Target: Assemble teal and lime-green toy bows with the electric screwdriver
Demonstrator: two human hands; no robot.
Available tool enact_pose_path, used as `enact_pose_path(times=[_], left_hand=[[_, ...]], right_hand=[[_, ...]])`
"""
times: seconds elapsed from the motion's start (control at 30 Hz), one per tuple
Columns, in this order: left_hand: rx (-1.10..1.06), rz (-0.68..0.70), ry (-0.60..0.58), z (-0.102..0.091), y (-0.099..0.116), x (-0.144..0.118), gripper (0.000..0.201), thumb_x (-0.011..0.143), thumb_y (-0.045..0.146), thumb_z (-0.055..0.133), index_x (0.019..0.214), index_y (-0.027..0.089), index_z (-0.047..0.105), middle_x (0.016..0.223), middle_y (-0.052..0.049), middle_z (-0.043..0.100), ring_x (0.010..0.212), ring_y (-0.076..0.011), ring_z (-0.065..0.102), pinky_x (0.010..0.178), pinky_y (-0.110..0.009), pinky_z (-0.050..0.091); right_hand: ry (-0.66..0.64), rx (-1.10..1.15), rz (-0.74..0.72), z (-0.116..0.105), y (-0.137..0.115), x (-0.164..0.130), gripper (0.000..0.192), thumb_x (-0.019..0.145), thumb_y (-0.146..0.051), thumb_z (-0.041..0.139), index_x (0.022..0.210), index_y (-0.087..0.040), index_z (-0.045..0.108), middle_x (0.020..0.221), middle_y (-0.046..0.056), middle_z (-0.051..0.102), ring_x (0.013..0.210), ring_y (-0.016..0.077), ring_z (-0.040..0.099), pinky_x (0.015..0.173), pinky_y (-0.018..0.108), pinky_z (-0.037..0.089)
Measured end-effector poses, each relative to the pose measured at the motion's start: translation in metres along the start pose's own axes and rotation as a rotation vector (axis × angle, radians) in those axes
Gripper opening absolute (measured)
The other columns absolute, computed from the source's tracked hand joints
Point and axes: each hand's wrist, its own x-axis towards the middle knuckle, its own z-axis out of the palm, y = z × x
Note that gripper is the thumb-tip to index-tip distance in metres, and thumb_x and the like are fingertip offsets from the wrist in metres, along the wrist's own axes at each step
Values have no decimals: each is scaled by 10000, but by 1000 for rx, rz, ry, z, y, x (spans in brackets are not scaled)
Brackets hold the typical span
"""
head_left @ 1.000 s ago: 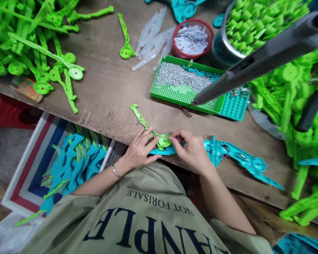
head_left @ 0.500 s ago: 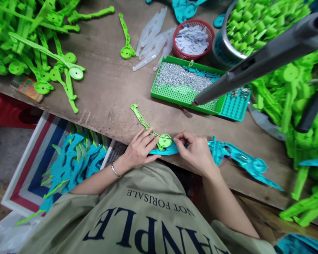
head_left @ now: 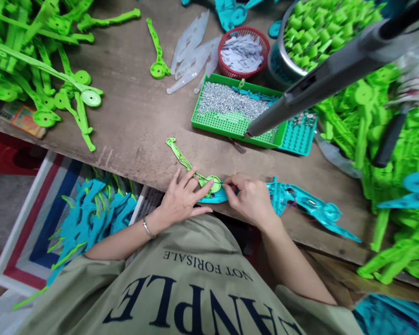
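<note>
Left hand: the left hand (head_left: 181,197) is palm down, fingers spread, index fingertip on the disc of the green arm (head_left: 214,184); thumb out along the near side.
Right hand: the right hand (head_left: 249,197) is narrow, thumb and forefinger pinched at the end of a thin dark line (head_left: 220,182), just right of the disc; other fingers curled in.
Green arm: disc overlaps the left end of the blue body (head_left: 330,211); stem angles away over the tabletop (head_left: 125,121).
Blue body: lies along the front table edge, runs under the hands and out to the right, pointed end outermost. Part under the right hand is hidden.
Green tray: beyond the hands, the green tray (head_left: 202,122) holds small silver metal pieces (head_left: 226,100); a blue tray (head_left: 296,141) sits at its right end.
Grey tool: the grey tool (head_left: 310,86) slants in from upper right, tip over the tray's near edge.
Red basket: behind the tray, the red basket (head_left: 228,70) is full of white slips (head_left: 242,51); translucent parts (head_left: 195,58) lie beside it.
Green heaps: left heap (head_left: 38,51) on the far left, right heap (head_left: 363,116) on the far right.
Crate: below the table edge, left, the crate (head_left: 31,232) holds blue parts (head_left: 94,209).
</note>
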Motion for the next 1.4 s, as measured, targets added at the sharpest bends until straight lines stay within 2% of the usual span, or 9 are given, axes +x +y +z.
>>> enact_pose_path(times=[0.17,0.3,0.43,0.67,0.93,1.13,1.3,1.4], left_hand=[[26,-67,-164,-18,14,10,884,874,750,602,1612,326,365,1286,-176,619,1476,-437,409,1143,-654,378],[45,-139,-241,-28,26,18,874,868,749,608,1602,330,386,1375,-206,579,1478,-448,397,1116,-626,408],[57,-170,-216,-25,31,19,755,914,693,586,1558,322,458,1387,-205,581,1487,-425,393,1121,-604,407],[82,-179,-182,-20,33,18,788,883,712,595,1547,307,467,1431,-236,552,1497,-420,391,1128,-567,419],[113,-180,-252,-24,34,21,788,879,694,622,1553,322,455,1412,-228,571,1492,-421,405,1110,-570,440],[101,-192,-304,-29,37,23,783,901,671,624,1571,315,429,1455,-232,549,1527,-430,343,1132,-586,414],[99,-204,-292,-30,43,23,942,852,751,615,1623,286,337,1480,-265,521,1534,-459,315,1144,-596,395],[101,-214,-278,-30,47,24,1009,806,780,634,1638,326,288,1486,-261,517,1526,-479,322,1126,-608,410]], right_hand=[[-38,-131,-2,-2,-6,-1,243,935,-242,530,825,-177,736,789,73,718,651,181,613,572,303,289],[-80,-111,-61,-11,-4,-5,293,954,-208,487,972,-178,778,911,90,674,689,172,604,589,298,343],[-117,21,-97,-17,6,-7,360,956,-137,447,1097,-167,776,966,95,637,771,184,630,667,302,439],[-131,89,-78,-14,19,-5,331,981,-124,437,1071,-148,754,949,98,630,820,201,635,741,321,489],[-151,87,-118,-19,26,-5,325,962,-86,472,1085,-183,756,930,83,658,872,216,655,769,314,485],[-151,99,-171,-20,31,-3,302,973,-110,477,1042,-186,761,899,74,666,855,206,643,745,299,461],[-166,57,-190,-22,31,-1,336,931,-79,485,1028,-221,774,896,61,670,821,193,623,687,284,410],[-174,34,-196,-22,30,0,346,933,-83,481,1031,-233,777,898,56,670,811,186,615,675,279,388]])
